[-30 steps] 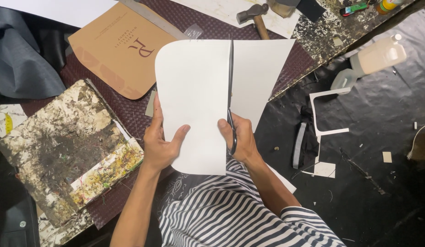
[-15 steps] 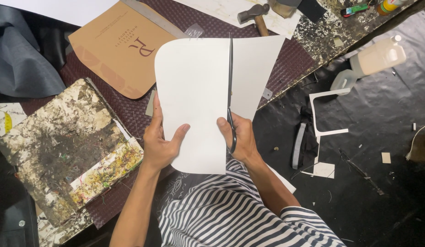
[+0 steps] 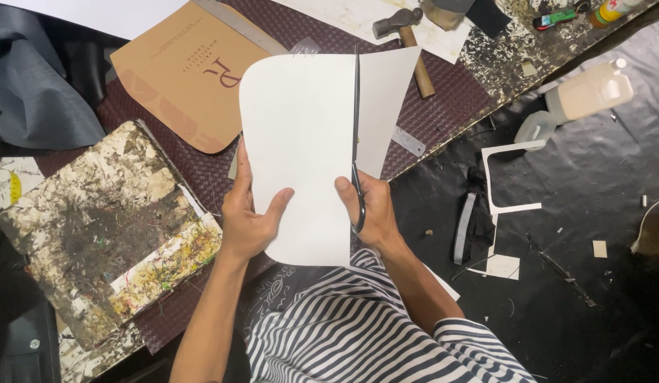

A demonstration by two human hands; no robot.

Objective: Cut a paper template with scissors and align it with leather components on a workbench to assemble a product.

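A large white sheet of card with rounded corners is held up over the workbench. My left hand pinches its lower left edge, thumb on the front. My right hand grips black scissors, whose long blades run straight up through the sheet along a cut. The strip to the right of the cut has parted and tilts away from the main piece.
A brown card pattern lies behind the sheet. A hammer and a metal ruler lie on the woven maroon mat. A paint-stained block sits at the left. White offcuts and a plastic bottle lie on the dark floor.
The scissor blades have crept a little further up the sheet. Both hands stay almost in place.
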